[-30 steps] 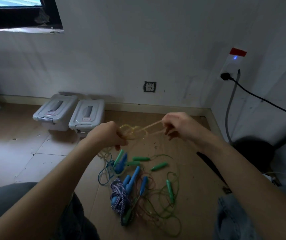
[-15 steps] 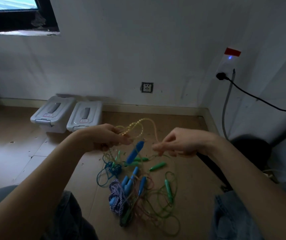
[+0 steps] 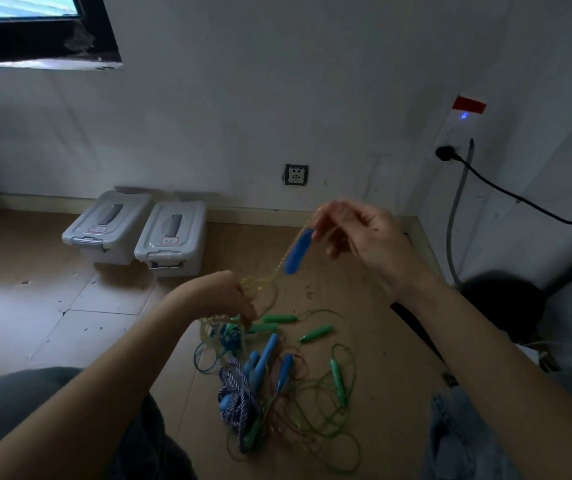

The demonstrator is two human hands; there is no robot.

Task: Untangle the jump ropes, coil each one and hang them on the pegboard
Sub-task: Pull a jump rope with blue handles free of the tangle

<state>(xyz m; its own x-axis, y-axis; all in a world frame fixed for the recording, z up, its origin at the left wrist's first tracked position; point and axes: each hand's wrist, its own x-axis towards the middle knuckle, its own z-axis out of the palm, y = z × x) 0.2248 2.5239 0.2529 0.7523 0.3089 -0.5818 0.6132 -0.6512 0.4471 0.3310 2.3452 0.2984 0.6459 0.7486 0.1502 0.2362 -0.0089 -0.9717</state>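
jump ropes are a tangled pile on the floor at about 6 o'clock, green and blue handles poking out everywhere. the right hand is up at 1 o'clock, fingertips pinching a yellowish rope with a blue handle dangling off it. the left hand, near centre, has its fingers curled round the loops of that same rope. two grey bins sit at 10 o'clock by the wall.

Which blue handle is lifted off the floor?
The blue handle hanging below the right hand on the yellow rope; the other blue handles lie in the floor tangle.
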